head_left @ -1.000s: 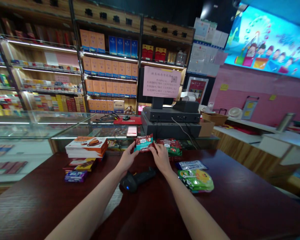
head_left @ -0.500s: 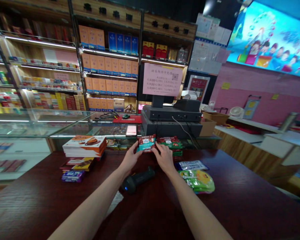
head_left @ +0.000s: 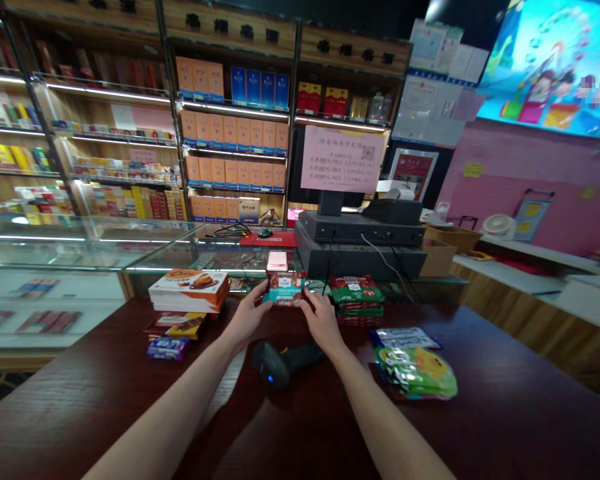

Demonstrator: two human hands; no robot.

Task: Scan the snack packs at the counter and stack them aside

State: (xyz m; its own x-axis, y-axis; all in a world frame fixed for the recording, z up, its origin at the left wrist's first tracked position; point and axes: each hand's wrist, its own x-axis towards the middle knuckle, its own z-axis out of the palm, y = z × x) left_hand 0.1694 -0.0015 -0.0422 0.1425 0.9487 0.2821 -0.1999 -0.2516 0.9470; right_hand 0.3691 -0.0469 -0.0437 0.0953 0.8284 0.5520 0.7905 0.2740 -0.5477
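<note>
Both of my hands hold one small red and teal snack packet (head_left: 285,289) upright above the dark wooden counter (head_left: 505,413). My left hand (head_left: 247,317) pinches its left edge and my right hand (head_left: 321,320) pinches its right edge. A black barcode scanner (head_left: 285,362) lies on the counter just below my hands. To the right of the packet sits a stack of similar red and green packets (head_left: 357,298).
A pile of orange boxes (head_left: 190,289) and chocolate bars (head_left: 169,347) lies at the left. Green bags (head_left: 416,370) lie at the right. A cash register (head_left: 360,237) with a pink notice stands behind, beside a glass display case (head_left: 80,247). Shelves of goods line the back wall.
The packet has shifted slightly left, away from the red and green stack, still in both hands. The view has swung a little to the left.
</note>
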